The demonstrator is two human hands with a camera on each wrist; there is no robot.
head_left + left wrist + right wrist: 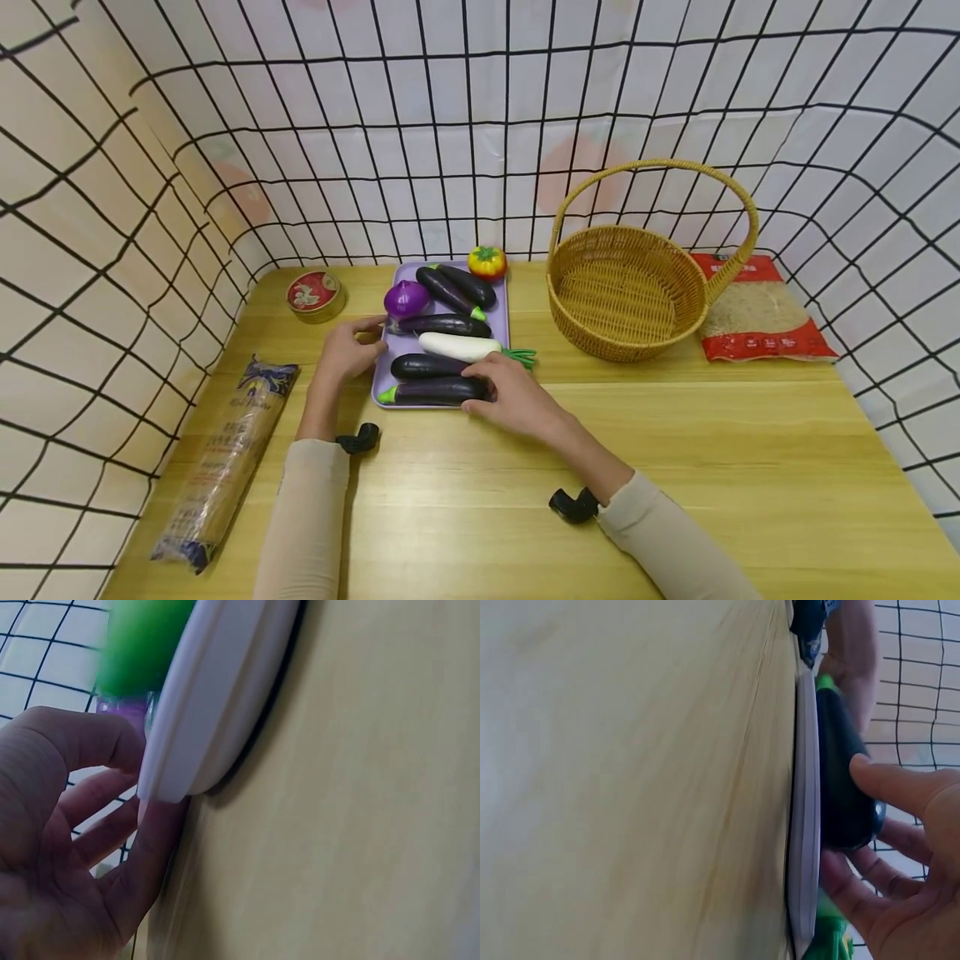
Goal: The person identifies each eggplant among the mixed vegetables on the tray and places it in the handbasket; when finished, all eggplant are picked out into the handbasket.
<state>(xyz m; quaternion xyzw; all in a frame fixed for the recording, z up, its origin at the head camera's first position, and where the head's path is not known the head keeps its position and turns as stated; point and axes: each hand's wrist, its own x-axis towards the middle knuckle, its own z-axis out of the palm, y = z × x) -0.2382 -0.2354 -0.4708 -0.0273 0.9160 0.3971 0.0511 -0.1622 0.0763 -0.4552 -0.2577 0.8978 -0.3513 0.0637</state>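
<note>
Along the near edge of the lavender rectangular plastic tray [501, 310] lies a glossy dark-purple eggplant [431, 392], its long axis running left to right, green tip leftward. The right hand [519, 400], nearer, grips its blunt right end; the left hand [349, 355] pinches the tray's left rim.

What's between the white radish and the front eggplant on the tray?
Another dark eggplant, between the white radish and the front eggplant. The head view shows it; the right hand hides its right end.
</note>
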